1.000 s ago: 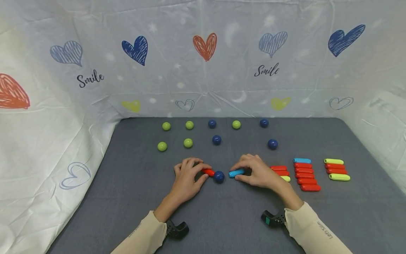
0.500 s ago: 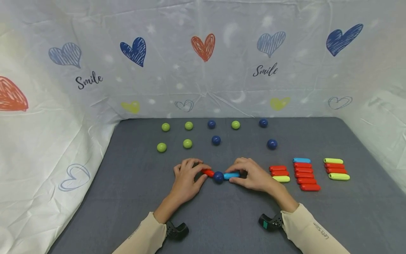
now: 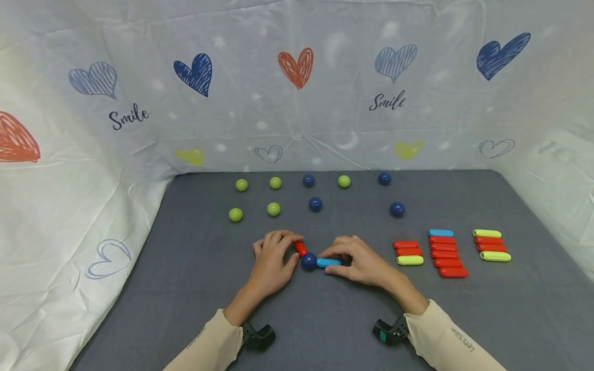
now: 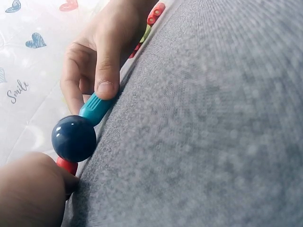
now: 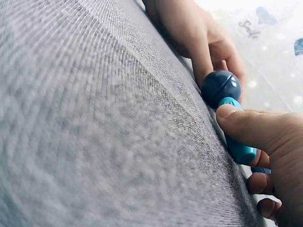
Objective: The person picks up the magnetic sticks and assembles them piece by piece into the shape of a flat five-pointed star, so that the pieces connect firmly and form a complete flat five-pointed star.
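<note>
Apparently the weak point is the joint. Navy ball [image 3: 308,261] sits between two rods on the grey table [image 3: 325,319], well in from the far edge, somewhat nearer the left edge than the right. Left hand [image 3: 273,265] pinches the red rod [image 3: 301,248], angled toward the far edge; right hand [image 3: 359,262], thumb and fingers, grips the light-blue rod [image 3: 328,263], pointing toward the right edge. Rods not in line: uneven pressure could twist the ball or pop one end off. Ball glossy, no finger plainly bracing it; it might roll if freed. Whether the red end is seated cannot be told, the left hand hiding much of it. Right forearm lies near the lime-yellow rod [image 3: 410,260]; a careless outward sweep might scatter that stack toward the right edge.
</note>
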### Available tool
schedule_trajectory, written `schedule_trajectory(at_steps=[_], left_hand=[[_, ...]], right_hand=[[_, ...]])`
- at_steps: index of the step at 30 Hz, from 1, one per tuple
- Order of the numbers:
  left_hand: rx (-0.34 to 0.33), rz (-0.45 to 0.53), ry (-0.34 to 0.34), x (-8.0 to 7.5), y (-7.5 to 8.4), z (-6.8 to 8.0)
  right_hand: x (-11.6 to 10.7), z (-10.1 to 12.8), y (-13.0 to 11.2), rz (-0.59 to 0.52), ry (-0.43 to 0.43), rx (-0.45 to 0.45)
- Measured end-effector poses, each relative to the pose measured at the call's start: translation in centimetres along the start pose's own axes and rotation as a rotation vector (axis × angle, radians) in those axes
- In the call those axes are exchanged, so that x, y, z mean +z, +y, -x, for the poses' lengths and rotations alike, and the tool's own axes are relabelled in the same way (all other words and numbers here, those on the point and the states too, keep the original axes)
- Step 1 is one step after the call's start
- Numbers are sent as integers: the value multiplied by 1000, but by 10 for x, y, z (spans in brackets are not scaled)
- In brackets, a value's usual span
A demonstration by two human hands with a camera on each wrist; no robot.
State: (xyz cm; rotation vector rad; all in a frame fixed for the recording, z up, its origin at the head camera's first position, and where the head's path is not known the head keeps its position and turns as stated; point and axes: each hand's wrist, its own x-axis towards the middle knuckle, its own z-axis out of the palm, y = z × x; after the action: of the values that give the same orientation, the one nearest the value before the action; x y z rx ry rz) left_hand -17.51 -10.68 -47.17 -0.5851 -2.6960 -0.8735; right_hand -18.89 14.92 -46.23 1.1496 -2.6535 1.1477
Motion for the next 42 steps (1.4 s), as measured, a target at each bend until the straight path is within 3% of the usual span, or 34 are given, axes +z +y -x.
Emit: schedule_trajectory(at_steps=[6, 12, 22, 32, 42], left_hand=[[14, 27, -41, -3, 2, 1], [80, 39, -111, -4, 3, 2], [117, 30, -84, 0, 1, 3], [95, 32, -109, 1, -1, 2], [141, 28, -130, 1, -2, 2]], right_hand=[[2, 0, 0, 13, 17, 0], [4, 1, 0, 11, 50, -7], [10, 0, 0, 6, 72, -35], [9, 0, 1, 42, 68, -52], [11, 0, -1, 40, 64, -51]])
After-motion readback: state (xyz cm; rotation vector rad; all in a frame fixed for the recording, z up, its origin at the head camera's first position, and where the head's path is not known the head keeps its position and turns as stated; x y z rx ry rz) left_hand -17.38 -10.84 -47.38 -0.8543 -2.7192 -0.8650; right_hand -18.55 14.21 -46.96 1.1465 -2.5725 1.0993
